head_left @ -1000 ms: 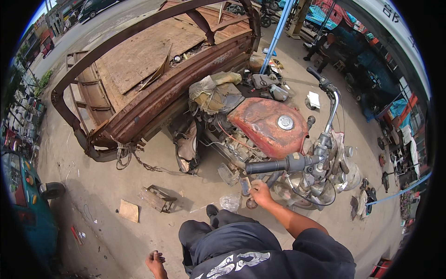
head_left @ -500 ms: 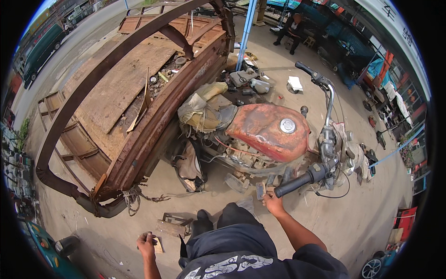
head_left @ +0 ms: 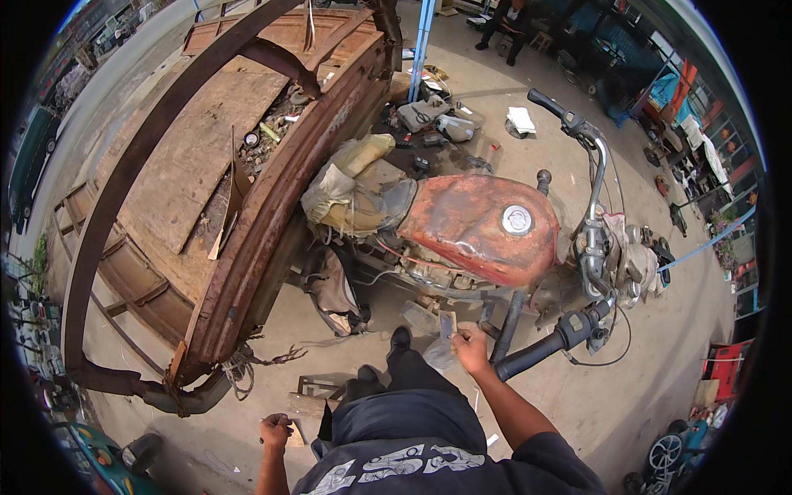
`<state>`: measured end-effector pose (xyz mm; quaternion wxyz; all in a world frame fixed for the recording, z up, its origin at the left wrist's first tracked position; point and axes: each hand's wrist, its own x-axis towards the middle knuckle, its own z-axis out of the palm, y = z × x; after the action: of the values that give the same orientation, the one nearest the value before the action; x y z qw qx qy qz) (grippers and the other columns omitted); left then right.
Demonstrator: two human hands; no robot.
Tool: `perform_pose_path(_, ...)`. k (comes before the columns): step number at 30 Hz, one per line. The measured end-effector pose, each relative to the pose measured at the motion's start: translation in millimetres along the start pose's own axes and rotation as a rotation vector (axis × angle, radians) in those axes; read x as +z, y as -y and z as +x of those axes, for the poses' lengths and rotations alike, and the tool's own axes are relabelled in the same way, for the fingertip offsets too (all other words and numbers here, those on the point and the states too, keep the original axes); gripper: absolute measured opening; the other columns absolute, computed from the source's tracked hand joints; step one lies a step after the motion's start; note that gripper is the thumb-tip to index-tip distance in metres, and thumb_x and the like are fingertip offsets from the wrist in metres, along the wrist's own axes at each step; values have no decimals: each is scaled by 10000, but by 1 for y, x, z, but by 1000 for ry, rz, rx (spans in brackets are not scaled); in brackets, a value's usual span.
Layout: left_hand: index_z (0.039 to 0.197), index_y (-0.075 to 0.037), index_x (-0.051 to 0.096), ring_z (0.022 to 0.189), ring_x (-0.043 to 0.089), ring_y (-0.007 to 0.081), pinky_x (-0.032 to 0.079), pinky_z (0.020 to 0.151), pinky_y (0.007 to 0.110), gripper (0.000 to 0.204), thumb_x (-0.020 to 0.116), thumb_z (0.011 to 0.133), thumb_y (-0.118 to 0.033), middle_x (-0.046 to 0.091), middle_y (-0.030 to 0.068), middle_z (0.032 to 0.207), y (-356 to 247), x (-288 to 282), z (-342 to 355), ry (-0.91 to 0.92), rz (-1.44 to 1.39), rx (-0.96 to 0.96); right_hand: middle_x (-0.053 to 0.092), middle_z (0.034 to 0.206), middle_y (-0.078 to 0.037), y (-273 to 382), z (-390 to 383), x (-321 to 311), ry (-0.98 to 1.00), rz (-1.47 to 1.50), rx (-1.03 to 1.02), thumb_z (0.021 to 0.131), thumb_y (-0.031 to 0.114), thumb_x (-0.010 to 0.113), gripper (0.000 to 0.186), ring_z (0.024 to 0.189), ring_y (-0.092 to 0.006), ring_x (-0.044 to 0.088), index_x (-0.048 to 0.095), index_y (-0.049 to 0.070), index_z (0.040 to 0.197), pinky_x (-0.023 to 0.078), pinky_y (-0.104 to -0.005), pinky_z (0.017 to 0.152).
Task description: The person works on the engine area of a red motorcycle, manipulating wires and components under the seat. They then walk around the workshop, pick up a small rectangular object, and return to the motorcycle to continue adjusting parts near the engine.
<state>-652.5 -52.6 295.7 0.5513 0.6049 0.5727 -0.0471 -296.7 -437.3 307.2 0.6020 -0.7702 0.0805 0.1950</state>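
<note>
My right hand (head_left: pixel 472 346) is closed on a small flat rectangular piece (head_left: pixel 447 324), greyish with a tan edge, held upright beside the motorcycle's near handlebar grip (head_left: pixel 528 356). The motorcycle's worn red fuel tank (head_left: pixel 478 227) lies beyond, with a round silver cap. Down at the left, my left hand (head_left: pixel 275 431) has its fingers curled in; what they hold, if anything, is hidden. A tan flat piece (head_left: pixel 295 436) shows right beside it, and I cannot tell whether the hand touches it.
A rusty cargo bed (head_left: pixel 272 190) with a bent metal frame fills the left. A low wooden stool (head_left: pixel 309 403) stands near my legs. Oily parts and jugs (head_left: pixel 425 114) lie past the motorcycle, by a blue post (head_left: pixel 421 49). Another person (head_left: pixel 505 29) sits far back.
My right hand has shifted slightly left and nearer with the flat piece, away from the handlebar grip. My left hand has moved a little right. One foot has stepped forward, and the view has shifted.
</note>
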Motion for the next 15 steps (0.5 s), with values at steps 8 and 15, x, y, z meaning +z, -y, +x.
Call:
perform_pose_path(8, 898, 22, 633, 515, 608, 167, 474, 444, 287, 135, 582, 895, -103, 661, 112, 732, 29, -4, 8, 6, 46, -168, 613, 778, -68, 18, 31, 43, 16, 144, 103, 875, 15, 572, 143, 578, -107, 570, 557, -33, 1009, 495, -243, 509)
perform_pose_path(15, 873, 11, 647, 518, 628, 185, 485, 436, 298, 135, 547, 875, -80, 666, 116, 713, 39, -22, 73, 127, 90, -265, 605, 777, -65, 4, 44, 76, -146, 291, 151, 844, 13, 617, 212, 579, -125, 568, 574, -27, 1048, 496, -270, 494)
